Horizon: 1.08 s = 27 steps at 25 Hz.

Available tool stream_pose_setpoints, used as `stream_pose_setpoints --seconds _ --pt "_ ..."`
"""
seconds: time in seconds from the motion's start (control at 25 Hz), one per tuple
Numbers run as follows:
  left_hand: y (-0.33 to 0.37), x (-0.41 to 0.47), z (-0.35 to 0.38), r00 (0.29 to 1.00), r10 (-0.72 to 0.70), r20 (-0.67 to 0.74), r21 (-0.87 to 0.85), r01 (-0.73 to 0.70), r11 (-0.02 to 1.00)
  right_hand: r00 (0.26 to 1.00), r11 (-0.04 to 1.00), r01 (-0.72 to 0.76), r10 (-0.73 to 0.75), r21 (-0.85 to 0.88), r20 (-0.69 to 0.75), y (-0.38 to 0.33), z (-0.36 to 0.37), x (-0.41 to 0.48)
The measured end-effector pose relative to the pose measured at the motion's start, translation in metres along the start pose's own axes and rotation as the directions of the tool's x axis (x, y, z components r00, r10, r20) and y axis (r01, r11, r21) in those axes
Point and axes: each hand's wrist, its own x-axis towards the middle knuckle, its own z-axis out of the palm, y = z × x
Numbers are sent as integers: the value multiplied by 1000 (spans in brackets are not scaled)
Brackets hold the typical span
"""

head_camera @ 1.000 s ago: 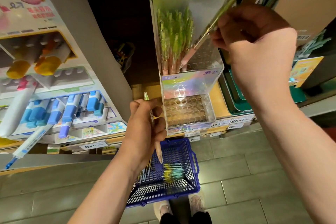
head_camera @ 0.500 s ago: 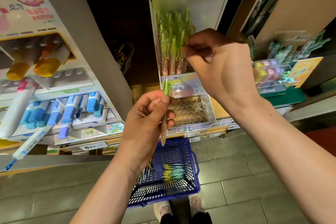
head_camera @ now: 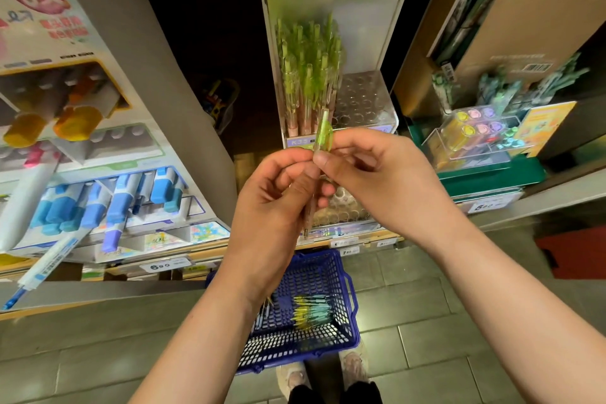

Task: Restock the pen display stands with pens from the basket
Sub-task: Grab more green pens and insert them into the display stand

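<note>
A green-topped pen (head_camera: 322, 134) stands upright between both hands in front of the clear pen display stand (head_camera: 367, 98). My left hand (head_camera: 278, 203) grips its lower barrel, and my right hand (head_camera: 377, 180) pinches its upper part near the clip. The stand's left holes hold several green pens (head_camera: 308, 75); its right holes are bare. A lower tier of holes is mostly hidden behind my hands. On the floor below sits a blue basket (head_camera: 347, 298) with several pens (head_camera: 311, 308) inside.
A large marker display (head_camera: 98, 190) with blue pens fills the shelf at left. A clear tray of coloured items (head_camera: 475, 134) and a cardboard box (head_camera: 524, 10) stand at right. Price tags line the shelf edge. My shoes (head_camera: 292, 380) show beside the basket on grey floor tiles.
My right hand put its pen into the stand, then came down to the pen that my left hand raised from near the basket. Both hands now hold that pen.
</note>
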Motion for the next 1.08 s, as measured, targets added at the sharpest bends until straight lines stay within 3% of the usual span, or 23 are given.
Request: stream_pose_setpoints --seconds 0.08,0.16,0.28,0.36,0.6,0.84,1.08 --pt "-1 1 0 999 -32 -8 21 32 999 999 994 -4 10 108 -52 0 -5 3" --pt "-2 1 -2 994 -99 -47 37 100 994 977 974 23 26 224 -211 -4 -17 11" --pt "-3 0 -6 987 -146 -69 50 149 988 891 984 141 -78 108 -448 -12 -36 27" --pt "-5 -3 -9 988 -139 -73 75 144 987 852 981 189 -149 30 -501 -17 -42 36" --pt "-7 -5 -14 989 -123 -84 107 131 986 845 961 264 -273 -85 -460 -17 -30 51" --pt "-9 -4 -17 988 -113 -108 124 127 984 887 913 173 -308 -369 -346 0 -19 47" --pt "-9 -2 -17 983 -121 -135 125 138 982 882 872 162 -337 -461 -329 11 -15 44"
